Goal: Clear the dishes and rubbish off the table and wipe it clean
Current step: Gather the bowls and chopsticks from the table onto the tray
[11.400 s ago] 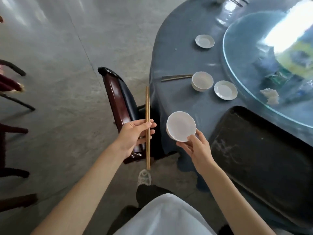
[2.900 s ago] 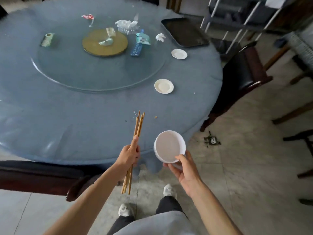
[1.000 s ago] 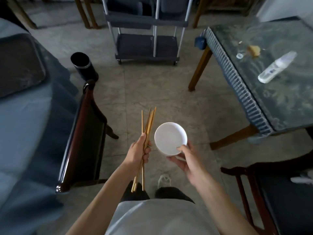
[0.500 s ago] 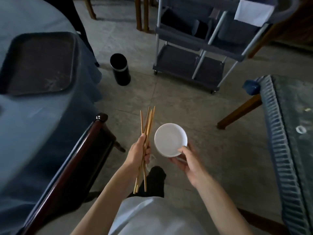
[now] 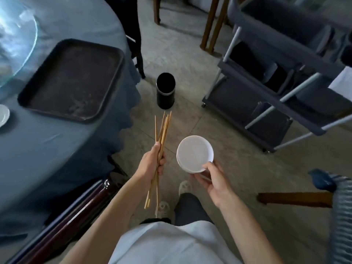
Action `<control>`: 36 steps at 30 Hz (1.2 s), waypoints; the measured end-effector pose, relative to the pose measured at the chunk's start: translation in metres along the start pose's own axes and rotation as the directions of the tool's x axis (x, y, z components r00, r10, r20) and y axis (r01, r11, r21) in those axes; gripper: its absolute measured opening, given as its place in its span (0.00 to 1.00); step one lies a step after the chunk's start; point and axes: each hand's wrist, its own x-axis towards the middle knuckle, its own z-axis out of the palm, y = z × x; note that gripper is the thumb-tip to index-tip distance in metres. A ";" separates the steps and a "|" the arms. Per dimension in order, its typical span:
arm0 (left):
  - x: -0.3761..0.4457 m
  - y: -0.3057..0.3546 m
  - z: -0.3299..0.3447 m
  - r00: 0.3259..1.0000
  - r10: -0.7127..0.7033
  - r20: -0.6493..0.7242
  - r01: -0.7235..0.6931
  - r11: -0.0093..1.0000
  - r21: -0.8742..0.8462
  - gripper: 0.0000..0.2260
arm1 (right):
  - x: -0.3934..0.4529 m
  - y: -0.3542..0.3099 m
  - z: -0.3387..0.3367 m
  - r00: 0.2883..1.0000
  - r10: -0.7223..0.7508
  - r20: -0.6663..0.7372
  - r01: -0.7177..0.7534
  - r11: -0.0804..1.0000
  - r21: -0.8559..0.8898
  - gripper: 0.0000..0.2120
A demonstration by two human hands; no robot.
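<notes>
My left hand is shut on a bundle of several wooden chopsticks, which point up and away over the floor. My right hand holds a small stack of white bowls from below, thumb on the rim. Both hands hang over the floor, right of the round table with its blue cloth. On the table lies a dark empty tray near the edge. A white dish shows at the left border.
A black cylindrical bin stands on the floor ahead. A grey service cart stands at the right. A dark wooden chair back is at my lower left. A glass turntable's edge sits top left. A second table's corner is at the right.
The view has swung left and forward: the tray, bin and cart have come nearer. My hands keep the same hold on the chopsticks and bowls.
</notes>
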 end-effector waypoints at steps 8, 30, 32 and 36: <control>0.100 0.082 -0.026 0.969 -0.013 -0.248 -0.030 0.985 -0.171 0.22 | 0.125 -0.101 0.108 0.975 0.085 0.205 -0.048 0.982 -0.182 0.22; 0.185 0.169 -0.204 0.639 -0.273 -0.719 -0.404 0.676 -0.616 0.22 | 0.242 -0.117 0.509 0.631 0.530 0.567 0.130 0.648 -0.751 0.22; 0.193 0.173 -0.228 0.610 -0.316 -0.727 -0.428 0.640 -0.638 0.21 | 0.241 -0.103 0.542 0.616 0.569 0.545 0.142 0.600 -0.788 0.22; 0.204 0.173 -0.271 0.577 -0.386 -0.720 -0.470 0.565 -0.679 0.20 | 0.240 -0.071 0.602 0.604 0.601 0.524 0.200 0.521 -0.830 0.21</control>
